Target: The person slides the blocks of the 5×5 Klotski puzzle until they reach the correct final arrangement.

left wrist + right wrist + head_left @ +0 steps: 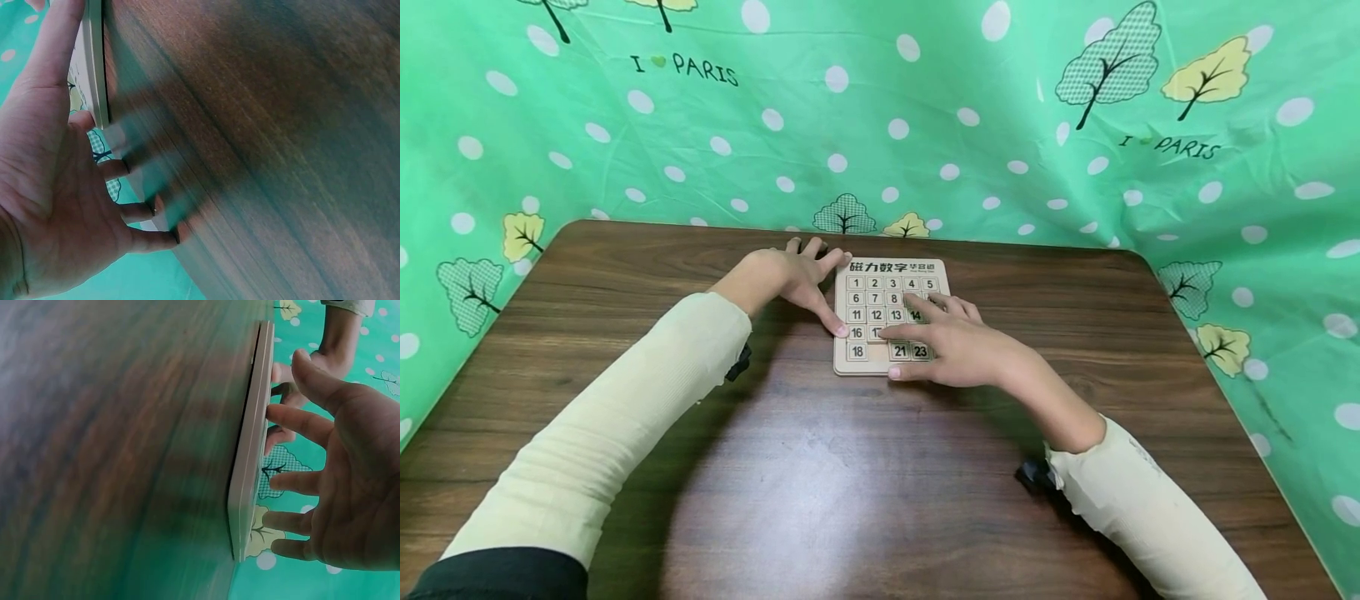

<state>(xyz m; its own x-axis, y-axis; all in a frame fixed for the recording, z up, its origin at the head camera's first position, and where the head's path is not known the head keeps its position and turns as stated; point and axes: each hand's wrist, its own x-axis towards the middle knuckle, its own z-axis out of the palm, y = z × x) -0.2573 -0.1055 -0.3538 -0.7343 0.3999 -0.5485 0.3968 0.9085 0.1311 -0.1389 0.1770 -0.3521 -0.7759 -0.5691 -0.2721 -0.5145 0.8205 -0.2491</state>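
A pale sliding number puzzle [857, 365] lies flat near the table's far edge, its numbered tiles in rows under printed Chinese characters. An uncovered slot shows in the bottom row, between tile 18 [857, 352] and tile 21 [900, 352]. My left hand [793, 275] is spread at the board's left side, thumb on the left edge and index finger by the top corner. Over the lower right part reaches my right hand [961, 346], its index fingertip on tile 17 [874, 332]. Its fingers hide several tiles. In the right wrist view the puzzle [250, 450] appears edge-on.
The dark wooden table [790, 483] stretches toward me below the puzzle. Behind it and at both sides hangs a green dotted cloth [865, 108] with printed trees. Both forearms wear pale sleeves [610, 425], with a dark strap at each wrist.
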